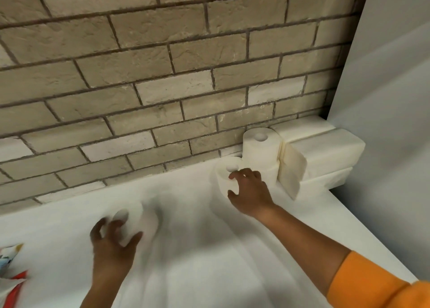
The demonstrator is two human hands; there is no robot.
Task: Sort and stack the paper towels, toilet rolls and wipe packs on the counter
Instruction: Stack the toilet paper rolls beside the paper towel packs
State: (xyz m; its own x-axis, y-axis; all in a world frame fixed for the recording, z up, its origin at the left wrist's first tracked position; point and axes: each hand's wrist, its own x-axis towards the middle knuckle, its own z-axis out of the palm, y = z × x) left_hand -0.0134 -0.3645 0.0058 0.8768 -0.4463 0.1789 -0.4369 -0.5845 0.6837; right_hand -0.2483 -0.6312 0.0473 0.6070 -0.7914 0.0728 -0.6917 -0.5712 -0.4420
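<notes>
My right hand (250,191) is curled around a white toilet roll (226,172) standing upright on the white counter (186,249) near the brick wall. Beside it, two toilet rolls (260,149) are stacked one on the other. My left hand (111,240) grips another toilet roll (137,221) that is blurred by motion, lower left. Stacked white paper towel packs (325,149) fill the back right corner, with a folded pack (292,168) leaning upright against them.
A colourful wipe pack (10,268) shows partly at the left edge. The brick wall (162,86) runs along the back and a grey wall (391,121) closes the right side. The counter's front edge slants down at the right.
</notes>
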